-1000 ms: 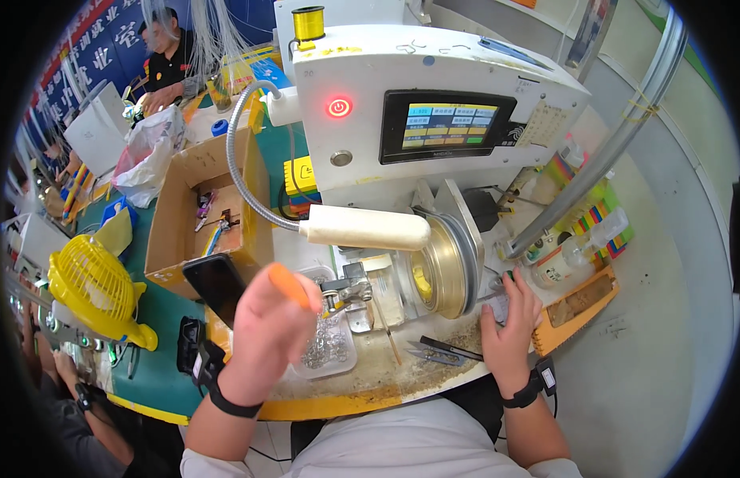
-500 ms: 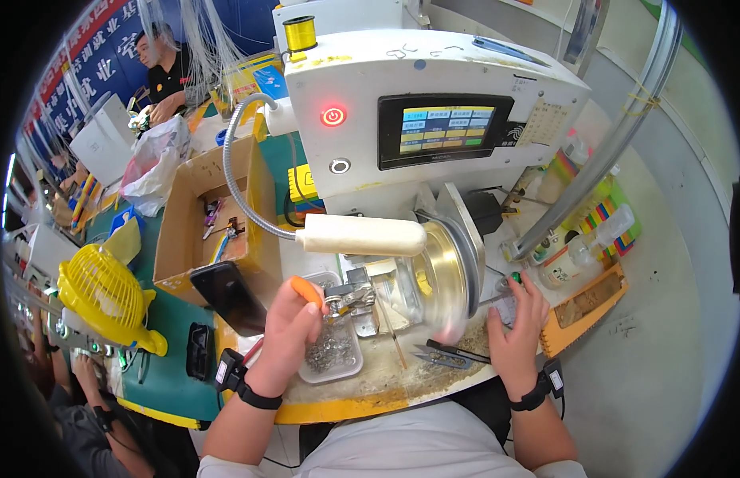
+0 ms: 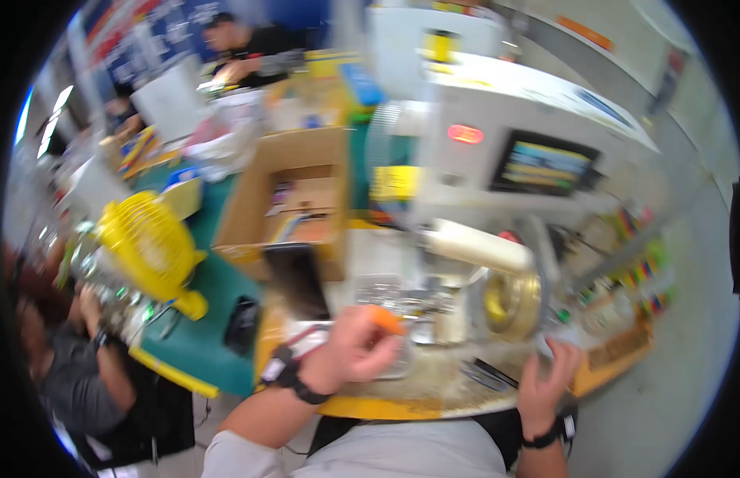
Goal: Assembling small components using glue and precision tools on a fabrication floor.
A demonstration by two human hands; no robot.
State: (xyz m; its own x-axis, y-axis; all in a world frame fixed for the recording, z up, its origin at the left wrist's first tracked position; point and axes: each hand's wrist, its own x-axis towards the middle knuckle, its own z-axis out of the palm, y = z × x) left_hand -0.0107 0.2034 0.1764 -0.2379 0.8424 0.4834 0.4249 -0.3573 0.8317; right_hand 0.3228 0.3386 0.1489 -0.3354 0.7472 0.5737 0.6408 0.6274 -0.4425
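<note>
Two hands (image 3: 356,352) (image 3: 547,384), one orange piece (image 3: 387,320), one gold wheel (image 3: 530,309), one black phone (image 3: 297,279)

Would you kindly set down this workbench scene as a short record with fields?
Left hand: fingers curled, orange piece at the fingertips; gripped or worn, unclear
Right hand: thumb and fingers apart, below and right of the gold wheel
Beside left hand: clear tray with small pieces
Between hands: dark slender tools on the bench
Machine: white machine, red light lit, screen on
Left side: open cardboard box, yellow fan
Picture: blurred
</note>
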